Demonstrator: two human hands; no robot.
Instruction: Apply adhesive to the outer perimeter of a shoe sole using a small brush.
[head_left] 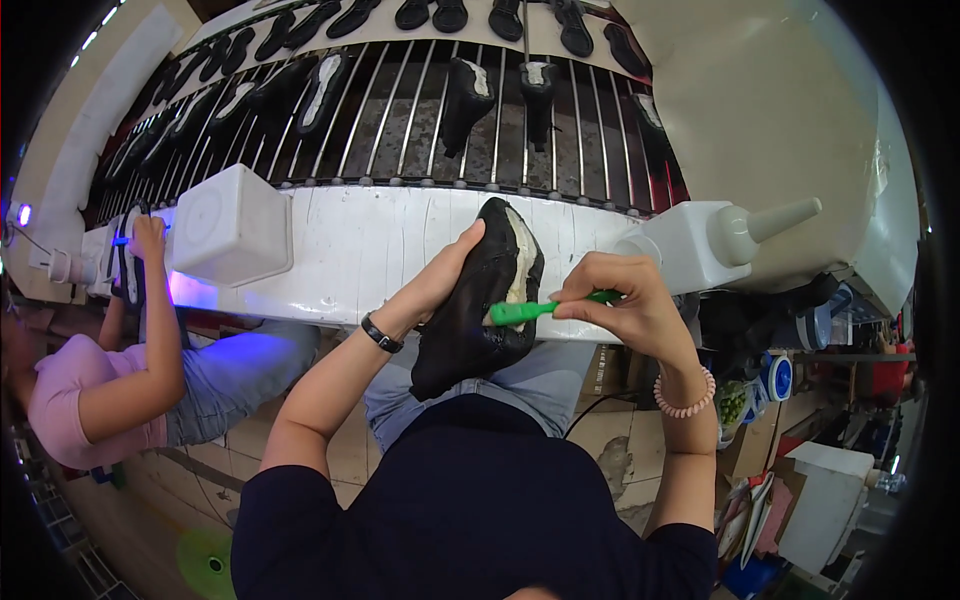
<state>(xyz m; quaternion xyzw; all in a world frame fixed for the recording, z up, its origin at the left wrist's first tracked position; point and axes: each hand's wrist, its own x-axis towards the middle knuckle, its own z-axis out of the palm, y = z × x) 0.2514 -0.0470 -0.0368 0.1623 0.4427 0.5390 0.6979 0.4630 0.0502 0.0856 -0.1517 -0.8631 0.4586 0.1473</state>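
My left hand (pixel 440 272) is closed around the side of a black shoe upper (pixel 462 310), which is tilted with its underside partly facing me. A pale strip (pixel 524 255) runs along that underside. In my right hand (pixel 622 300), pinched between thumb and fingers, is a green-handled brush (pixel 514 312). Its head lies across the shoe's underside, near the lower end of the pale strip. The bristles are hidden, so I cannot tell whether they touch.
A white ledge (pixel 350 240) fronts a metal-rod conveyor (pixel 400 110) bearing several black shoe uppers and soles. On the ledge stand a white square container (pixel 228 225) and a white nozzled bottle (pixel 690 240). At left, a co-worker (pixel 110 385) in pink holds a black sole (pixel 132 255).
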